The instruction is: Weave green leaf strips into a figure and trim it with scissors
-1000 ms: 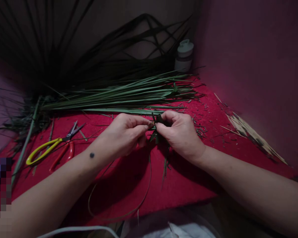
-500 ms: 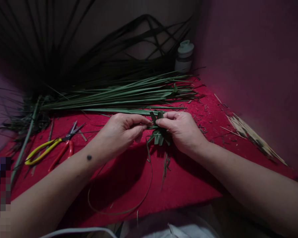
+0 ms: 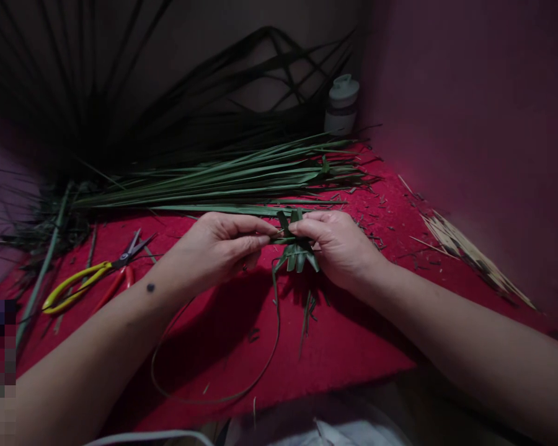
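At the far left of the red table (image 3: 353,347), a heap of dark leaf scraps (image 3: 32,217) is seen, with a long green stalk (image 3: 49,266) slanted down beside it. Next, yellow-handled scissors (image 3: 77,285) are laid with their blades apart, and a red-handled tool (image 3: 111,292) is partly covered by the left forearm. Behind the hands, a bundle of long green leaves (image 3: 204,183) is spread across the table. The left hand (image 3: 223,244) is held with thumb and forefinger pinched on a narrow strip (image 3: 283,241) at the left side of a folded leaf piece (image 3: 297,257); whether its other fingers grip anything cannot be told. A thin loop (image 3: 278,334) is curved below the left hand. The leaf piece is held between the two hands, its short ends pointed down, and is gripped by the thumb and fingers of the right hand (image 3: 341,251). Farther back, a white-lidded jar (image 3: 343,105) is placed near the wall. At the far right, thin pale sticks (image 3: 478,257) are gathered in a loose pile
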Motion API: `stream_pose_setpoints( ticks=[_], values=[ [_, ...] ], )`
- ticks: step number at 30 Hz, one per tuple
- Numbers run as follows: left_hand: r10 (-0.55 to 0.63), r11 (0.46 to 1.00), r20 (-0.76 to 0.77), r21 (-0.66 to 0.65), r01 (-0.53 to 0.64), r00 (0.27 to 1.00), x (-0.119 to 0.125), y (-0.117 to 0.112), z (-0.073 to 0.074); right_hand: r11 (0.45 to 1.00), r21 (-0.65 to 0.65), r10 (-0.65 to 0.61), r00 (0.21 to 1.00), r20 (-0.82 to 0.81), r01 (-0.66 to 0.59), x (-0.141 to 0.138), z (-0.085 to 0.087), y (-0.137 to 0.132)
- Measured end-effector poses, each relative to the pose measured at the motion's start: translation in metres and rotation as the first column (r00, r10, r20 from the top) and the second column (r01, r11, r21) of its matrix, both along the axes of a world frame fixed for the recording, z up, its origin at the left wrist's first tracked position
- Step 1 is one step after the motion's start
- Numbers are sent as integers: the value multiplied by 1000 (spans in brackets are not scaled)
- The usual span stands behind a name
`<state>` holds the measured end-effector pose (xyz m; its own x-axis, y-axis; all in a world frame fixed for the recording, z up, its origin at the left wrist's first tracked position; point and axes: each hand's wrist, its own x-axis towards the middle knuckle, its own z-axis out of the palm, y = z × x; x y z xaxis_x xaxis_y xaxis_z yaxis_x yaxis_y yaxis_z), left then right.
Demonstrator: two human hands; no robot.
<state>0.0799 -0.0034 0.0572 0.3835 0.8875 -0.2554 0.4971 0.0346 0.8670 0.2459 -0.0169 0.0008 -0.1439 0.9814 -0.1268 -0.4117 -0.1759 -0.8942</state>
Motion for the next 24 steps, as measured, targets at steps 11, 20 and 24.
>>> stream_pose_setpoints(
  ticks=[11, 20, 24],
  values=[
    [27, 995, 19, -98, -25, 999, -1, 3, 0, 999, -36, 15, 997, -74, -18, -1, -1, 1],
    [-34, 999, -31, -43, 32, 999, 0, 3, -1, 998, -56, 21, 999, -32, -22, -1, 0, -1],
    [-93, 993, -53, 62, 96, 994, -1, 4, -5, 997, -76, 22, 998, -50, -26, -1, 0, 0]
  ],
)
